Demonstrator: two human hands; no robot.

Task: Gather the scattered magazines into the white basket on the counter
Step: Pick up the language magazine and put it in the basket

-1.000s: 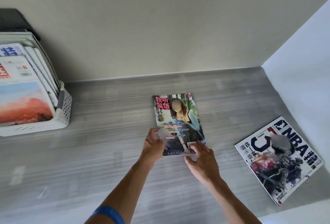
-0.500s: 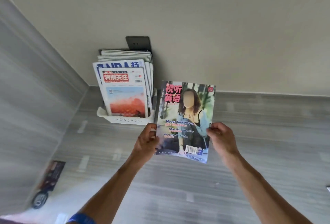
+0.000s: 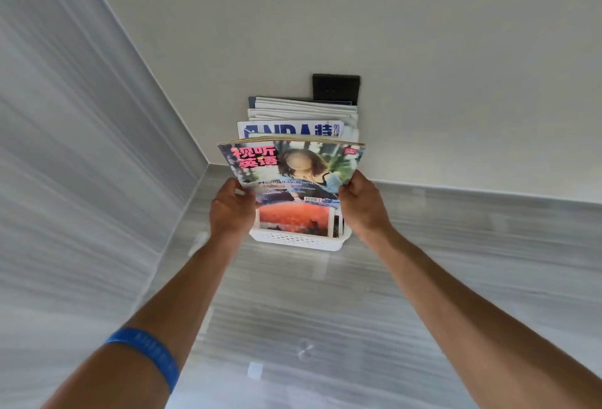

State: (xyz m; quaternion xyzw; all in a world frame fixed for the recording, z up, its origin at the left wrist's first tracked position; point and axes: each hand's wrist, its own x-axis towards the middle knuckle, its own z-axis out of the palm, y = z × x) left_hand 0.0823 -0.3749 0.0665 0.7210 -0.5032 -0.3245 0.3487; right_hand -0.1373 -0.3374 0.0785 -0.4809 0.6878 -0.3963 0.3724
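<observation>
A magazine with pink Chinese title and a woman on the cover is held in the air in front of the white basket. My left hand grips its lower left edge and my right hand grips its lower right edge. The basket stands on the grey counter against the back wall and holds several upright magazines, an orange-covered one in front and an NBA one behind. The held magazine hides most of the front ones.
A dark wall plate sits on the wall behind the basket. A grey striped side wall closes the left. The grey counter stretches toward me and to the right.
Both hands have carried the magazine up and forward, from beside the basket to directly in front of and above it. The view has turned further left.
</observation>
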